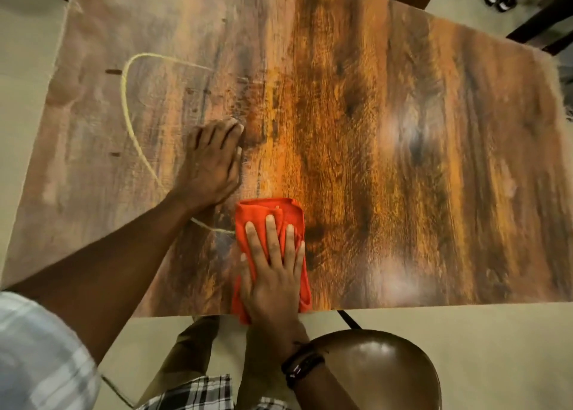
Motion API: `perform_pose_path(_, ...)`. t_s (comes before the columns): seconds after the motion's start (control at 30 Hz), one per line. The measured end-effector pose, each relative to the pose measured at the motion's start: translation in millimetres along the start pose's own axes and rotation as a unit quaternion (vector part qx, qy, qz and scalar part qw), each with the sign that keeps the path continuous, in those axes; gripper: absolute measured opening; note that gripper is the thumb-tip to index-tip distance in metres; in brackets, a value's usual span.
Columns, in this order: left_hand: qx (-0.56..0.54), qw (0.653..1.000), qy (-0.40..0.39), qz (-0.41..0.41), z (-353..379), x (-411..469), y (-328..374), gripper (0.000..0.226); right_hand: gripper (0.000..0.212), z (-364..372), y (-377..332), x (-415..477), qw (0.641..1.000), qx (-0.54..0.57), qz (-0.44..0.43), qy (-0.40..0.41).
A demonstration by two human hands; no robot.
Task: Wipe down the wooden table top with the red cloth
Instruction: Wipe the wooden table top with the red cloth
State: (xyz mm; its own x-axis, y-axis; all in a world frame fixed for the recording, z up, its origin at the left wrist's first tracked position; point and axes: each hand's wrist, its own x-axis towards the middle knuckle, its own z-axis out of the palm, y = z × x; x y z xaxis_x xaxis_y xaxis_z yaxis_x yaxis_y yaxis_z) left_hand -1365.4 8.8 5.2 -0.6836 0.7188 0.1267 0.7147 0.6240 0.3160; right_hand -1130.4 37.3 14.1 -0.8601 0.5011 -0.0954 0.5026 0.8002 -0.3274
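Red cloth [280, 220], folded, lies at the lower centre of the frame under the flat, spread right hand [273, 273], overhanging the near table edge. The left hand [210, 164] rests open on the wooden table top [403, 161], holding nothing. Best keep even palm pressure, stroking along the grain.

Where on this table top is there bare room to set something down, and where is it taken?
Bare: the whole span of table top right of the red cloth, out to the far and right edges. Crowded: the near-left, where the left hand lies flat inside the string loop and the right hand presses the cloth.
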Motion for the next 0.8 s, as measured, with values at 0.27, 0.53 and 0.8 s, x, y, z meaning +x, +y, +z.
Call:
perform_pose_path(0.27, -0.008, 1.0, 0.008, -0.012, -0.8, 0.2, -5.2, 0.049, 0.054, -4.0, -2.4, 176.6, 0.997, 0.031, 0.024, 0.065)
perform_pose_path(0.53, -0.021, 0.999, 0.007, -0.031, 0.2, -1.1, -3.8, 0.052, 0.057, -5.3, -3.1, 139.2, 0.997, 0.042, 0.002, 0.059)
perform_pose_path(0.8, -0.029, 0.999, 0.014, -0.031, -13.3, 31.3, -17.6, 0.044, 0.057, 6.5, 0.4, -12.1, 1.0, -0.004, 0.0, 0.026)
